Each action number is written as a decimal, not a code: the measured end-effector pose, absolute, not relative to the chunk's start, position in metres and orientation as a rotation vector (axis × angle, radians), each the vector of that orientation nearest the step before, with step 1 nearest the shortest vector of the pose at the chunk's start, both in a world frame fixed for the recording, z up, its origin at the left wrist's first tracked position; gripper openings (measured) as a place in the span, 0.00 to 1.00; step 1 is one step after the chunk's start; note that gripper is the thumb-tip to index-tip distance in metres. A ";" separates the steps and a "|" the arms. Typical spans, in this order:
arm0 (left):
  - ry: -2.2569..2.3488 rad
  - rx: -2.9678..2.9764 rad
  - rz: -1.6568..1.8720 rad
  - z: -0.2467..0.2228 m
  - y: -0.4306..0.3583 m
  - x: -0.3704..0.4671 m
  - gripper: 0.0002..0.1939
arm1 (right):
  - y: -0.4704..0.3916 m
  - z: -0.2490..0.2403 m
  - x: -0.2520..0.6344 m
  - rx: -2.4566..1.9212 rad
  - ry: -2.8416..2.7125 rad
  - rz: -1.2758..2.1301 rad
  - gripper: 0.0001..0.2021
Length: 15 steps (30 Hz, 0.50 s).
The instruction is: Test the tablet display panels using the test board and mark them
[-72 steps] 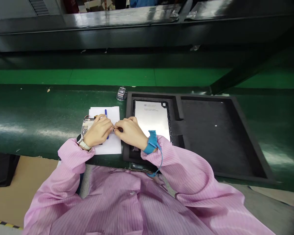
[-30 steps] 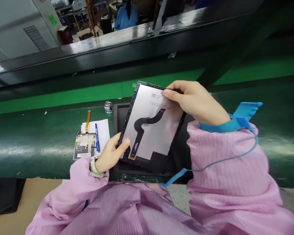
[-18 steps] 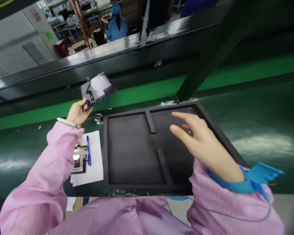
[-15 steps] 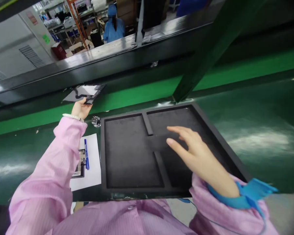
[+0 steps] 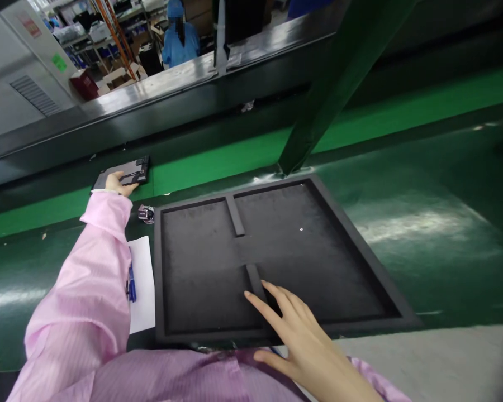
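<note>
Two pockets of the black foam tray [image 5: 343,262] lie bare under the right hand [image 5: 302,340], spread flat, holding nothing; far forward-left, the left hand [image 5: 116,183] grips the display panel [image 5: 128,173], long axis crosswise, on the green belt [image 5: 218,159].

In front of you runs a dark green bench [image 5: 423,223] with a glossy top. On it lies a black foam tray [image 5: 352,240] with two shallow compartments, just beside a white sheet of paper [image 5: 142,290] bearing a blue pen [image 5: 131,279]. A small metal counter [image 5: 146,213] sits near the tray's far left corner. Beyond, a brighter green belt [image 5: 235,159] carries a flat dark panel [image 5: 128,173].
</note>
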State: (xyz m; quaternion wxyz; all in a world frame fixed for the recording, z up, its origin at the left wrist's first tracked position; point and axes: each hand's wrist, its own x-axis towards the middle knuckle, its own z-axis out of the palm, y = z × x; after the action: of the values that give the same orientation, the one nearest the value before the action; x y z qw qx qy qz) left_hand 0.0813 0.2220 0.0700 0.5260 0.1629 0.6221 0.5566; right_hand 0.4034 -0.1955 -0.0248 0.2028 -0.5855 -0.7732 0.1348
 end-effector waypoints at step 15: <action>1.589 1.491 0.802 0.070 -0.034 0.055 0.22 | -0.208 -0.015 0.420 -1.466 -2.217 0.053 0.12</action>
State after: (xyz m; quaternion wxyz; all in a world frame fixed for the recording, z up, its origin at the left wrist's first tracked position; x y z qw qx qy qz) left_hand 0.0554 -0.0340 0.0698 0.3986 0.5889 0.6277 0.3167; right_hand 0.4196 -0.2080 -0.0150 0.2391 -0.5355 -0.8098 0.0193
